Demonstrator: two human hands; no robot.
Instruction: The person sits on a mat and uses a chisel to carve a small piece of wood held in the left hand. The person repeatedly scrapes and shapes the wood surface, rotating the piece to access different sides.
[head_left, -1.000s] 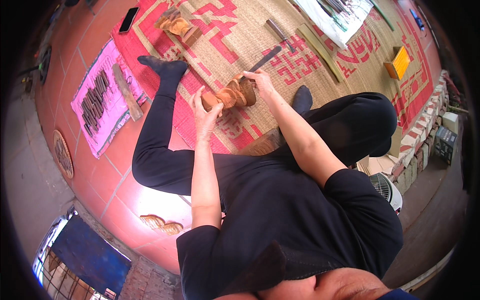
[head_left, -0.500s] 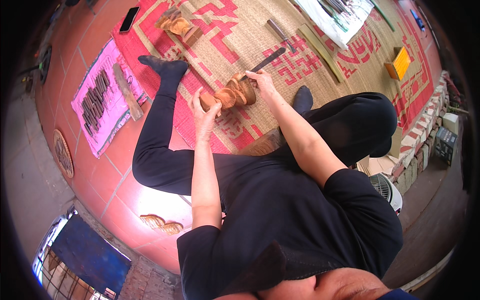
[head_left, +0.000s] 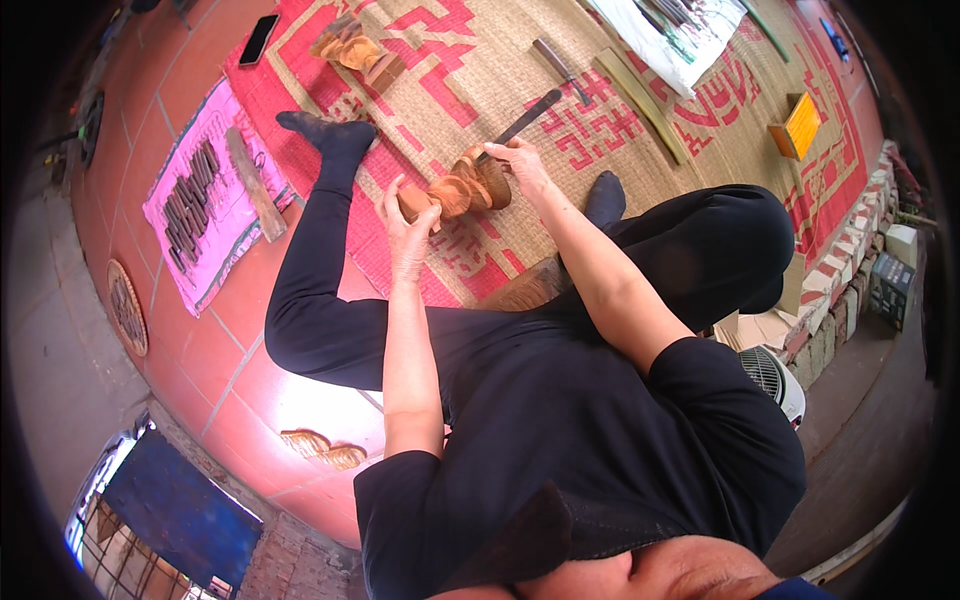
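Observation:
My left hand [head_left: 406, 222] is closed around the near left end of a brown carved wooden figure [head_left: 456, 194], with its thumb on the near side. The figure lies slantwise in front of me, its rounded carved parts toward the right. At its far right end my right hand [head_left: 520, 164] pinches a long, dark, narrow file [head_left: 528, 118]. One end of the file meets the carving, though the exact contact is hidden by my fingers. Its other end points away to the upper right.
Beneath lies a red and straw woven mat [head_left: 480, 60]. Around it are another carving [head_left: 355, 52], a mallet-like tool [head_left: 560, 68], a wooden strip [head_left: 645, 105], a yellow block [head_left: 797, 127], a phone [head_left: 259, 40] and a pink cloth [head_left: 215, 235] with several carving tools.
The file has slid slightly down and left along the carving, its far end now closer. My right hand has moved a little with it; my left hand stays in place.

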